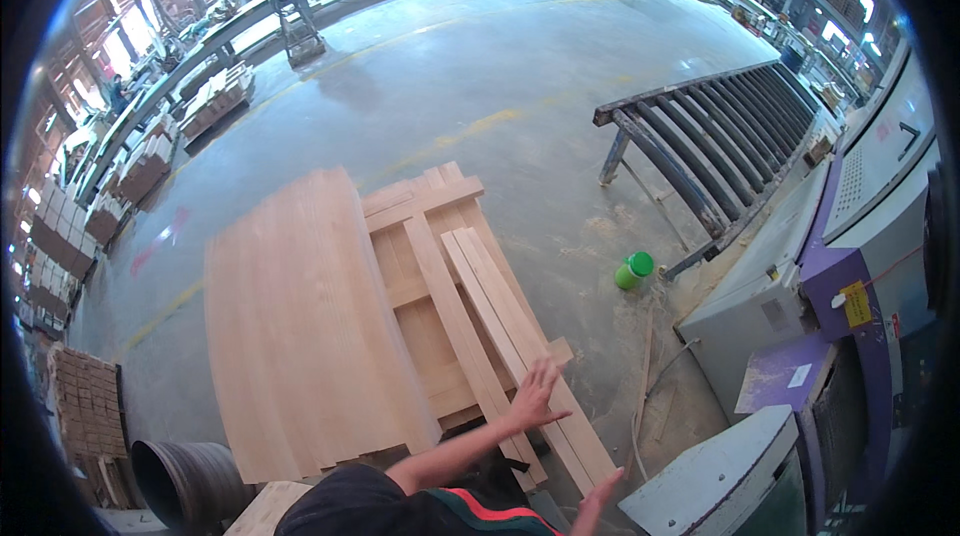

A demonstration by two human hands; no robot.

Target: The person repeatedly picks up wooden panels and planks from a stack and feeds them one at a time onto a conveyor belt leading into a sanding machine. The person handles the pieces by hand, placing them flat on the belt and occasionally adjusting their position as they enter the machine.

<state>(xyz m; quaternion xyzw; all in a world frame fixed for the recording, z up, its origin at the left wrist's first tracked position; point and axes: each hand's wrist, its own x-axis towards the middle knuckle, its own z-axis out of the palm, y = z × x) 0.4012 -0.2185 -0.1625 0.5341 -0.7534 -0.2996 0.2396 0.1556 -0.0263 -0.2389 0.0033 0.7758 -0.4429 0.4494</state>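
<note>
My left hand (537,398) is over two long narrow wooden boards (505,336) that lie side by side. Its fingers are spread, and it seems to rest on their top faces, though contact is hard to make out. By the near end of these boards, at the lower edge, is my right hand (600,492), its fingers stretched out and nothing seen in them; part of it is cut off. Beneath the boards is a stack of pale wooden pieces with a crosspiece (430,200) at the far end. To the left lies a wide, smooth wooden panel (300,326).
A black roller conveyor (720,136) stands at the right, beyond a grey and purple machine (830,286). A green container (634,270) sits on the dusty floor near a cable. Stacked timber (85,396) and a dark round duct (185,471) are at the left.
</note>
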